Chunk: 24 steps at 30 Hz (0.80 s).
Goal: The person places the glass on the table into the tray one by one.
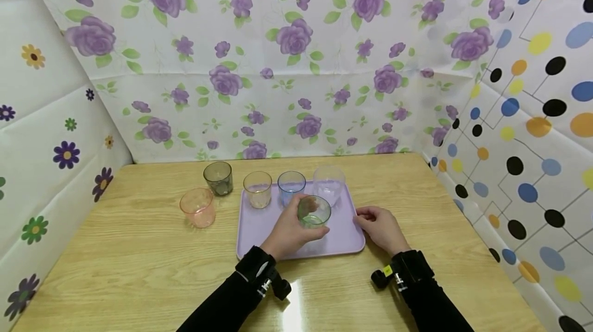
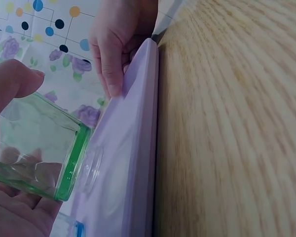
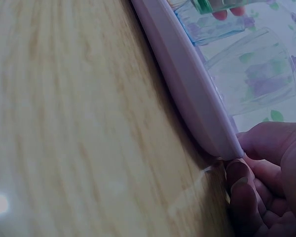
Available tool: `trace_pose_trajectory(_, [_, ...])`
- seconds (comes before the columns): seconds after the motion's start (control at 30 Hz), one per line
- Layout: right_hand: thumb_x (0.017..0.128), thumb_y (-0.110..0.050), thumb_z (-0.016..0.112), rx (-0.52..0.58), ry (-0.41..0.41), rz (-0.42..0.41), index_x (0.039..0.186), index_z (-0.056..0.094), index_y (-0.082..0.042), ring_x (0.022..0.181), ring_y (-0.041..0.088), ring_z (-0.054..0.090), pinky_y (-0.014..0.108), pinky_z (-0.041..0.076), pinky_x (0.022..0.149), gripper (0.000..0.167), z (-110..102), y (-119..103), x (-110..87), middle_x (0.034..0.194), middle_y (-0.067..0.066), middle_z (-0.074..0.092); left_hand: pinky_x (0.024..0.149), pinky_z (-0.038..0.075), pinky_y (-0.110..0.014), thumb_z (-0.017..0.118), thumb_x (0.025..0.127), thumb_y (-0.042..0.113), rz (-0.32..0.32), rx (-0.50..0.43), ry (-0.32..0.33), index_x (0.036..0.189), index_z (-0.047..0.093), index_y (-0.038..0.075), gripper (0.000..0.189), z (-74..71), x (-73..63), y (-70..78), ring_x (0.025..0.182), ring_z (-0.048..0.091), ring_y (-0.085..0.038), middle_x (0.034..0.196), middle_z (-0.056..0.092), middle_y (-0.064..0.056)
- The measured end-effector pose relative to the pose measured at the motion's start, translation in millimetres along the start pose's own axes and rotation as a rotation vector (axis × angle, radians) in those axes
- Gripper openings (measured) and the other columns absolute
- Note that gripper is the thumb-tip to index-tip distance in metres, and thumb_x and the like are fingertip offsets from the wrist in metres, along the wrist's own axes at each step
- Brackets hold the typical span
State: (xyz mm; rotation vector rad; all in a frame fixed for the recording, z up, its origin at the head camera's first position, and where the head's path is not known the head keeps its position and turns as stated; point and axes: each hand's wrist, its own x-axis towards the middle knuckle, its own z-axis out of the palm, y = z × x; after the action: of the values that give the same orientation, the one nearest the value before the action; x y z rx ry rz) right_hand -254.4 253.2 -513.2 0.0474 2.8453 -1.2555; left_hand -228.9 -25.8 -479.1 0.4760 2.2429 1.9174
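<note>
My left hand (image 1: 289, 233) grips a clear green-tinted glass (image 1: 314, 212) between thumb and fingers, over the lilac tray (image 1: 260, 231). In the left wrist view the glass's thick green base (image 2: 73, 163) shows just off the tray surface. At the tray's right edge my right hand (image 1: 382, 229) pinches the rim, thumb on top and curled fingers below, as the right wrist view shows. Behind the green glass, a yellowish glass (image 1: 258, 193), a blue glass (image 1: 291, 184) and a colourless glass (image 1: 329, 182) stand upright in a row on the tray.
Left of the tray, a pink-orange glass (image 1: 198, 209) and a dark grey glass (image 1: 219, 180) stand on the wooden table (image 1: 139, 249). Flowered sheeting (image 1: 278, 116) hangs behind the table, and dotted sheeting (image 1: 533, 167) rises along its right side.
</note>
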Motion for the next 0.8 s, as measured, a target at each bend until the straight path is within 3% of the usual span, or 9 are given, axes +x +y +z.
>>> trace_pose_trajectory(0.5, [0.104, -0.027, 0.074, 0.017, 0.001, -0.002, 0.13, 0.078, -0.005, 0.098, 0.018, 0.069, 0.031, 0.054, 0.086, 0.034, -0.5, 1.2, 0.5, 0.108, 0.007, 0.077, 0.121, 0.05, -0.05, 0.093, 0.087, 0.017, 0.029, 0.021, -0.005, 0.15, 0.049, 0.007, 0.078, 19.9, 12.7, -3.9, 0.144, 0.059, -0.032, 0.149, 0.064, -0.016])
trace_pose_trajectory(0.8, [0.104, -0.027, 0.074, 0.015, 0.011, 0.0, 0.129, 0.079, -0.005, 0.096, 0.017, 0.067, 0.031, 0.053, 0.085, 0.033, 0.3, 2.7, 1.0, 0.106, 0.006, 0.077, 0.122, 0.047, -0.052, 0.093, 0.087, 0.022, 0.01, 0.055, -0.025, 0.15, 0.05, 0.01, 0.077, 28.1, 17.0, -7.9, 0.144, 0.059, -0.032, 0.15, 0.063, -0.015])
